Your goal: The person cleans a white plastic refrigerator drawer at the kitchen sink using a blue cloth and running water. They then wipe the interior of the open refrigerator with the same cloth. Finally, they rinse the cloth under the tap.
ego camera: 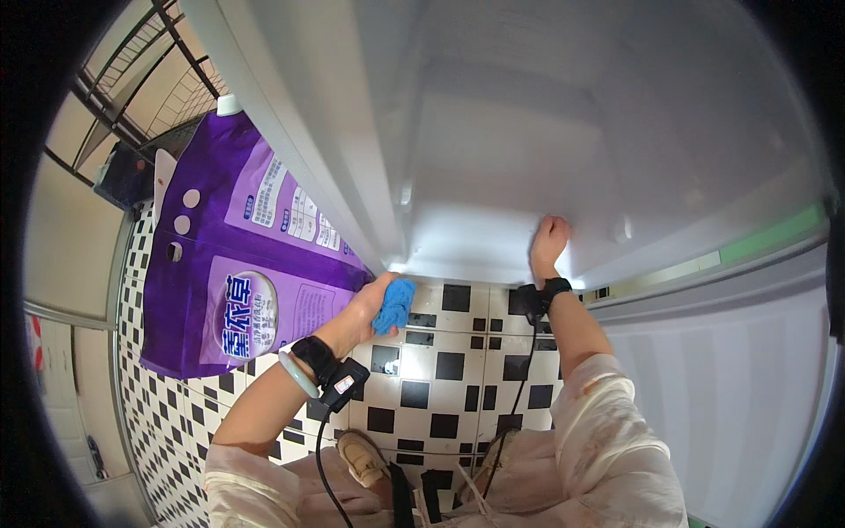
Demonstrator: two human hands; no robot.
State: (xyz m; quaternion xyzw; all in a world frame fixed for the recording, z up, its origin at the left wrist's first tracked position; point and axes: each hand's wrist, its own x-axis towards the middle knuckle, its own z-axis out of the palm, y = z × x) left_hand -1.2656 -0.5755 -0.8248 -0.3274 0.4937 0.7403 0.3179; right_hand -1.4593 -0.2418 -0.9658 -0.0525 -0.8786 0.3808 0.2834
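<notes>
My left hand (376, 310) is closed around a bunched blue cloth (395, 307). It is at the lower left edge of a white, brightly lit appliance compartment (475, 171), probably the inside of a refrigerator or freezer. My right hand (551, 241) reaches over the compartment's front edge, knuckles towards its smooth inner surface. The fingers are curled and partly hidden, so I cannot see whether anything is in them. Left of the compartment wall is a large purple bag of laundry detergent (178, 310), printed with writing and pierced by carry holes. Its upper right part is hidden behind the wall.
A white appliance door (713, 396) fills the lower right. Black-and-white patterned floor tiles (416, 394) lie below my arms. A dark metal wire rack (152, 79) stands at upper left. Black cables (321, 462) trail from both wrist devices, near my shoes (362, 457).
</notes>
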